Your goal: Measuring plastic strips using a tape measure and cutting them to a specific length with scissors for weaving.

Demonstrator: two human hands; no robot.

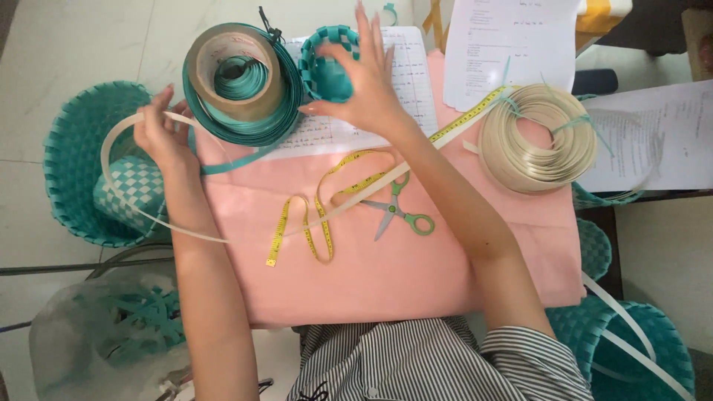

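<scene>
On the pink cloth (386, 282) lie a yellow tape measure (316, 215) and green-handled scissors (397, 212), untouched. The left hand (160, 134) pinches a cream strip (119, 200) that loops over a finished teal basket (74, 163). Farther off, the right hand (368, 85), fingers spread, touches a small teal woven ring (327, 63) beside the teal strip roll (241, 82); the ring looks only begun, with no walls above it yet.

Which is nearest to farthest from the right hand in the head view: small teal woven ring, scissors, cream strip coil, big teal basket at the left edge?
From the right hand:
1. Small teal woven ring, touching the fingers, at top centre.
2. Scissors, below the hand on the pink cloth.
3. Cream strip coil, out to the picture's right.
4. Big teal basket, far across at the left edge.
</scene>
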